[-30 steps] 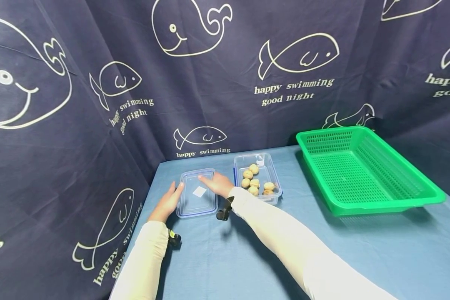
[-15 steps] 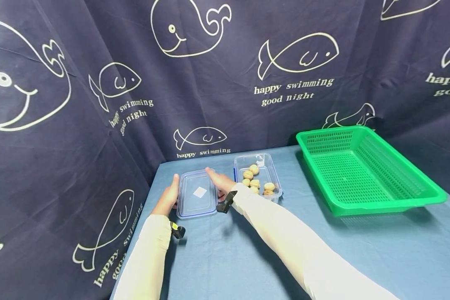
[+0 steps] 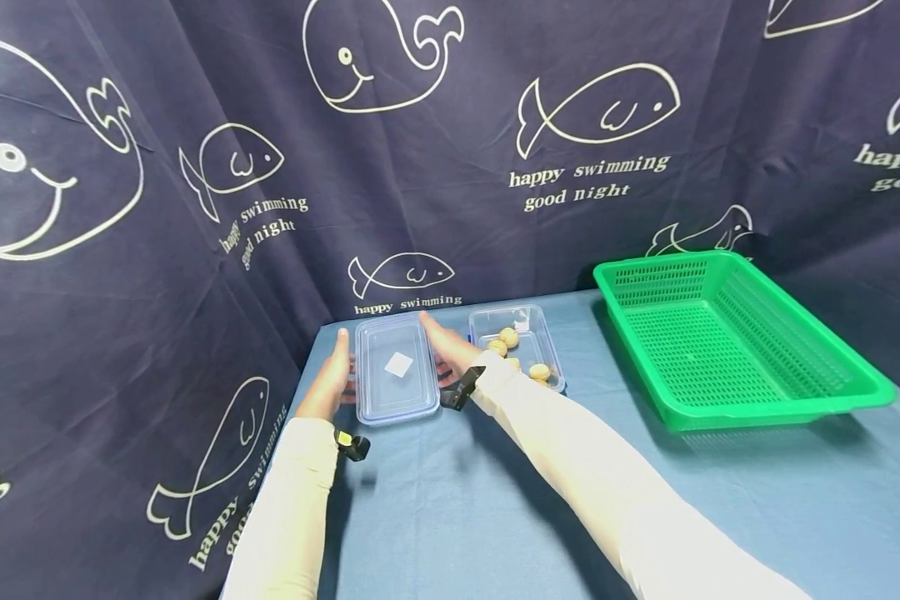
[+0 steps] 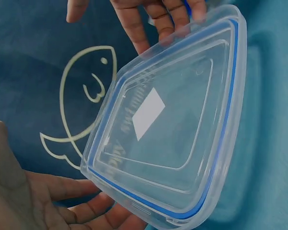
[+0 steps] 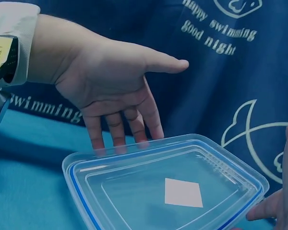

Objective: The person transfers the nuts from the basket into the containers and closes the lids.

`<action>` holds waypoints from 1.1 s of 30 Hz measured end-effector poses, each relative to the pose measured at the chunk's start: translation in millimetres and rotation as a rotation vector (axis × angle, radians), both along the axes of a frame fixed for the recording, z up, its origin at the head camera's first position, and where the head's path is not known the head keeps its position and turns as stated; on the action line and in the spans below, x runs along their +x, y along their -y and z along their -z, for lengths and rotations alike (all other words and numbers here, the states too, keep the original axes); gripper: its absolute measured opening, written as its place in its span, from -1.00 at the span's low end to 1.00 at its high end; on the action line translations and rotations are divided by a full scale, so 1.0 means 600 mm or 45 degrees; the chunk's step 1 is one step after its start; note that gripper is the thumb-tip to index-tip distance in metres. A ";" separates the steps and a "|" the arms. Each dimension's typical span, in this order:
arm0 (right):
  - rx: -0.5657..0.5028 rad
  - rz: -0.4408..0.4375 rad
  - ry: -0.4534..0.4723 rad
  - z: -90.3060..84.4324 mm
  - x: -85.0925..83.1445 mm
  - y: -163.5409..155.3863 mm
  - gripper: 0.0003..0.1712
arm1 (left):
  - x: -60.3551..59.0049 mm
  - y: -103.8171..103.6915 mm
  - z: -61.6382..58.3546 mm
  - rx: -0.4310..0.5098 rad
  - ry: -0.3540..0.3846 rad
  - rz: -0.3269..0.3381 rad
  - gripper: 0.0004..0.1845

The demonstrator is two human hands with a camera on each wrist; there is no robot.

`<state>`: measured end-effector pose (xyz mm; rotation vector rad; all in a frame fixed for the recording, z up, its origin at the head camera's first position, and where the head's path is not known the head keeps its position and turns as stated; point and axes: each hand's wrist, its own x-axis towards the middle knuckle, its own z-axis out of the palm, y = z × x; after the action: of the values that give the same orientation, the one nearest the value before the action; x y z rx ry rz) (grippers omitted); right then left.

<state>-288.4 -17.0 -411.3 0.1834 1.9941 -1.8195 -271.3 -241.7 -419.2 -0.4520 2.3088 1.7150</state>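
Observation:
A clear plastic lid (image 3: 396,367) with a blue seal and a white sticker is held up off the blue table between both hands. My left hand (image 3: 336,371) is at its left edge, fingers straight under the rim, thumb sticking out free. My right hand (image 3: 440,348) supports the right edge the same way. In the left wrist view the lid (image 4: 168,134) tilts between my left hand (image 4: 43,201) below and my right hand (image 4: 153,19) above. In the right wrist view the left hand (image 5: 110,96) reaches under the lid (image 5: 168,187); my right hand (image 5: 285,196) shows at the edge.
A clear container (image 3: 553,358) with several walnuts (image 3: 507,337) stands just right of my right forearm. A large green mesh basket (image 3: 780,410) sits at the back right. A dark fish-print curtain (image 3: 195,208) walls the table's left side and back.
The lid lay flat on the table with my hands on and beside it. Both hands slid to its long edges and raised it, moving it away from me.

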 end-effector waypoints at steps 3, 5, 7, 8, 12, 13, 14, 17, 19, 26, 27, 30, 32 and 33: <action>-0.018 -0.017 -0.035 -0.019 -0.001 -0.016 0.09 | -0.001 -0.009 -0.015 0.051 -0.019 -0.019 0.10; -0.017 -0.025 -0.055 -0.030 -0.002 -0.027 0.09 | -0.001 -0.014 -0.023 0.090 -0.027 -0.018 0.09; -0.019 -0.035 -0.072 -0.041 -0.002 -0.039 0.09 | -0.001 -0.021 -0.032 0.138 -0.031 -0.011 0.09; -0.022 -0.038 -0.080 -0.046 -0.002 -0.046 0.09 | -0.001 -0.024 -0.037 0.162 -0.034 -0.006 0.09; -0.054 -0.022 -0.093 -0.067 -0.002 -0.069 0.08 | -0.001 -0.041 -0.056 0.245 -0.041 0.011 0.07; -0.061 -0.013 -0.098 -0.071 -0.002 -0.074 0.08 | -0.001 -0.045 -0.060 0.254 -0.044 0.019 0.07; -0.075 -0.007 -0.098 -0.075 -0.003 -0.080 0.08 | -0.002 -0.049 -0.065 0.268 -0.048 0.026 0.06; -0.106 0.003 -0.106 -0.087 -0.006 -0.096 0.08 | -0.005 -0.063 -0.077 0.326 -0.060 0.034 0.04; -0.109 0.001 -0.124 -0.094 -0.008 -0.107 0.08 | -0.007 -0.073 -0.086 0.355 -0.076 0.039 0.03; -0.063 0.002 -0.173 -0.107 -0.017 -0.146 0.07 | -0.011 -0.114 -0.111 0.431 -0.128 0.041 -0.02; -0.069 0.001 -0.172 -0.108 -0.018 -0.151 0.07 | -0.011 -0.120 -0.113 0.441 -0.137 0.039 -0.03; -0.081 -0.007 -0.172 -0.115 -0.019 -0.164 0.06 | -0.012 -0.136 -0.119 0.463 -0.177 0.035 -0.08; -0.096 -0.004 -0.171 -0.119 -0.019 -0.171 0.06 | -0.011 -0.145 -0.121 0.474 -0.206 0.031 -0.11; -0.098 -0.003 -0.172 -0.122 -0.018 -0.175 0.06 | -0.011 -0.150 -0.122 0.479 -0.219 0.032 -0.11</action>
<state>-299.3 88.3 -338.2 0.0352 2.0078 -1.9500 -277.9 -151.8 -345.7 -0.2086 2.0132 2.1864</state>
